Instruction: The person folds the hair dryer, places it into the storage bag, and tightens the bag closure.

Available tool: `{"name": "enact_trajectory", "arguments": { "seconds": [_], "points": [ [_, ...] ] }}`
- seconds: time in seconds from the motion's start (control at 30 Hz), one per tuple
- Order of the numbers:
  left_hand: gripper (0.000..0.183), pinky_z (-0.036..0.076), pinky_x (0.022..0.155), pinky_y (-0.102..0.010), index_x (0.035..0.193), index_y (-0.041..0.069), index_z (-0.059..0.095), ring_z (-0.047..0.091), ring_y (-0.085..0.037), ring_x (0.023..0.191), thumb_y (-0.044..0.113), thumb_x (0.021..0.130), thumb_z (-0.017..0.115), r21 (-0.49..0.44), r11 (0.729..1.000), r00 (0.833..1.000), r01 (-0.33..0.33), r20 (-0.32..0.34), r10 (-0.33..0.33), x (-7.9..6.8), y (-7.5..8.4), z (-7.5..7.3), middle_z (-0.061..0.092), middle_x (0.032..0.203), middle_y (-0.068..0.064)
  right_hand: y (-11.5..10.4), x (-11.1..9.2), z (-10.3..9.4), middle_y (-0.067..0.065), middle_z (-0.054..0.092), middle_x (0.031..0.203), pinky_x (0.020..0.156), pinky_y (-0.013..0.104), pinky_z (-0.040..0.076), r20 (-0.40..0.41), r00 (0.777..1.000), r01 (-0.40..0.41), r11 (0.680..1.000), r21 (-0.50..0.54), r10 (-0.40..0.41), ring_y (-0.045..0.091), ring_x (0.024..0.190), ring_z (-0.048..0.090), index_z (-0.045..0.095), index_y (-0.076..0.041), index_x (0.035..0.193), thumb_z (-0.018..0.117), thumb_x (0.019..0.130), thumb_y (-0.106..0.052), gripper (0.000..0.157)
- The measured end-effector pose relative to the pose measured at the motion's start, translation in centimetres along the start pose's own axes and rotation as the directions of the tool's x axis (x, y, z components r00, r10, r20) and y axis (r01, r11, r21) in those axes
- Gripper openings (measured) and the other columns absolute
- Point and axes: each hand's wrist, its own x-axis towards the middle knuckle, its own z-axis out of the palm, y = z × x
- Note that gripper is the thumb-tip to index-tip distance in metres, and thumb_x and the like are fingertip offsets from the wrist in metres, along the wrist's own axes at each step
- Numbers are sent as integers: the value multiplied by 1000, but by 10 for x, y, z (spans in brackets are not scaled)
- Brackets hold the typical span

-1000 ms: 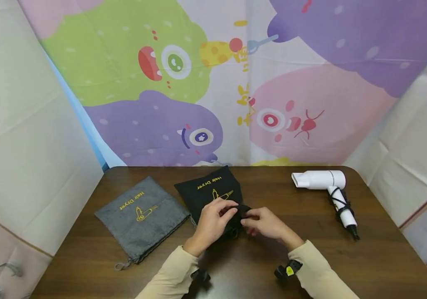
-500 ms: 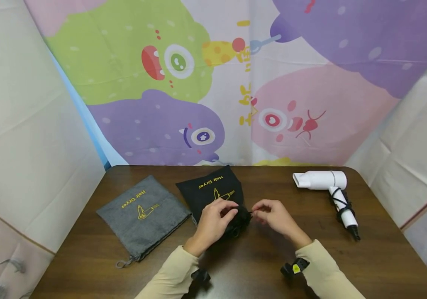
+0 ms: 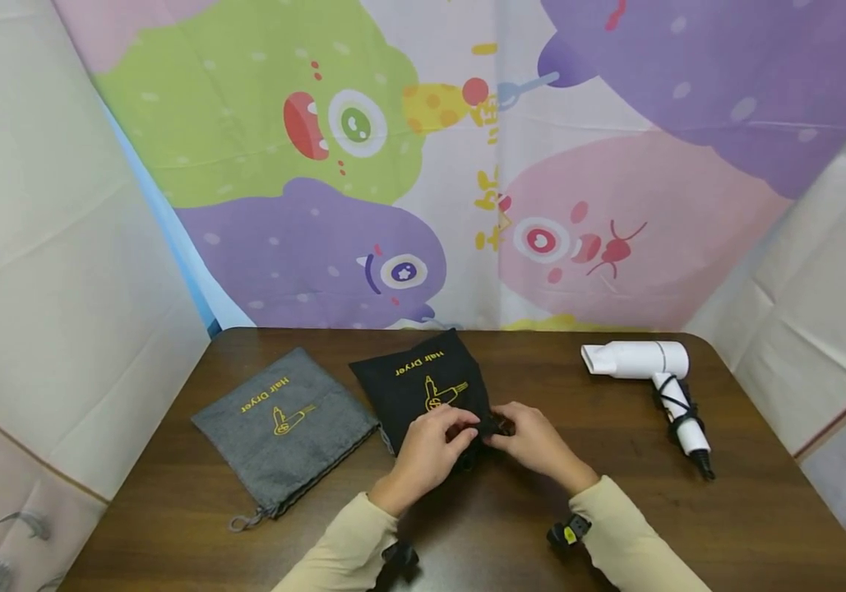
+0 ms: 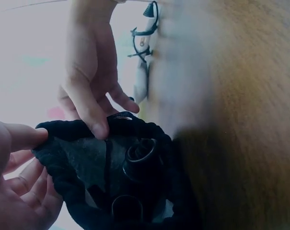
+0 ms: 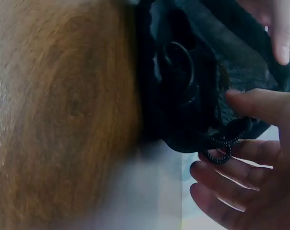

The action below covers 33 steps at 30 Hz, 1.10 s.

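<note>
A black drawstring pouch point(image 3: 411, 382), with yellow "Hair Dryer" print and a dryer picture, lies mid-table, its mouth facing me. My left hand point(image 3: 430, 452) pinches the mouth's edge between thumb and fingers. On the other side, my right hand point(image 3: 537, 444) holds the edge, thumb inside and fingers outside, near a speckled drawstring loop point(image 5: 219, 159). Both wrist views look into the open mouth. Inside sit dark, glossy parts with round ends point(image 4: 141, 160); the rest of them is hidden by the cloth.
A grey "Hair Dryer" pouch point(image 3: 282, 460) with a drawstring loop lies flat at the left, close to the black one. At the right is a white hair dryer point(image 3: 637, 360), black cord wound round its handle. A cartoon-print cloth point(image 3: 363, 247) hangs behind the brown table point(image 3: 726, 534).
My right hand drew away to the right, pinching at the pouch's drawstring, then came back to the mouth's edge. My left hand kept its hold and shifted slightly down and right.
</note>
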Motion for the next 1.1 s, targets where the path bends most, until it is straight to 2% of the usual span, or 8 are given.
{"name": "enact_trajectory", "arguments": {
  "seconds": [0.13,0.27,0.37,0.53,0.67,0.8,1.0,1.1],
  "points": [
    [12,45,65,-18,101,13,73,55,-5,70,14,89,70,16,1000,1000,-1,8,1,-1,0,1,65,83,2,-5,1,5,13,70,100,75,38,54,-38,998,-46,993,-106,42,21,85,65,69,3,111,77,79,-13,36],
    [13,45,65,-19,100,13,73,57,-7,70,13,87,71,31,999,1000,-14,0,14,-2,0,3,65,83,2,-9,1,5,15,72,101,81,44,54,-57,997,-62,984,-169,53,27,91,68,71,2,107,75,80,-10,30],
    [13,45,65,-19,100,13,72,58,-10,70,13,86,73,57,998,1000,-18,-11,18,-4,1,4,64,82,2,-11,-1,5,13,74,99,81,46,54,-62,997,-65,979,-191,54,27,90,69,73,1,103,72,81,-8,24],
    [17,48,66,-22,99,15,72,58,-10,71,11,83,76,138,990,999,-24,-44,30,-6,2,4,64,81,2,-14,-2,4,10,75,89,71,41,53,-80,995,-76,976,-206,60,19,75,65,74,-1,97,69,82,-5,16],
    [24,49,69,-27,101,13,70,58,-12,75,8,79,76,223,975,999,-6,-32,14,-7,0,4,62,81,2,-14,-4,3,13,75,95,74,42,54,-90,993,-96,974,-203,79,23,82,69,74,0,100,68,83,-4,18],
    [32,48,69,-30,105,11,69,56,-16,77,5,74,73,320,947,999,33,-28,-25,-9,-4,7,61,81,1,-15,-7,2,16,74,100,81,45,55,-108,991,-98,973,-207,77,30,93,70,73,2,103,67,84,-5,21],
    [32,46,71,-34,103,15,69,57,-23,85,5,73,72,486,869,992,94,-124,-37,-10,-8,6,64,92,-3,-17,-12,-2,16,74,99,81,46,55,-146,988,-86,978,-192,59,31,92,71,73,3,102,67,85,-5,21],
    [30,45,70,-35,101,15,70,57,-23,86,5,73,72,513,850,986,122,-160,-46,-10,-10,2,63,91,-4,-18,-14,-4,16,75,98,80,45,55,-164,985,-85,980,-181,56,31,91,71,73,3,102,67,84,-5,20]
  ]
}}
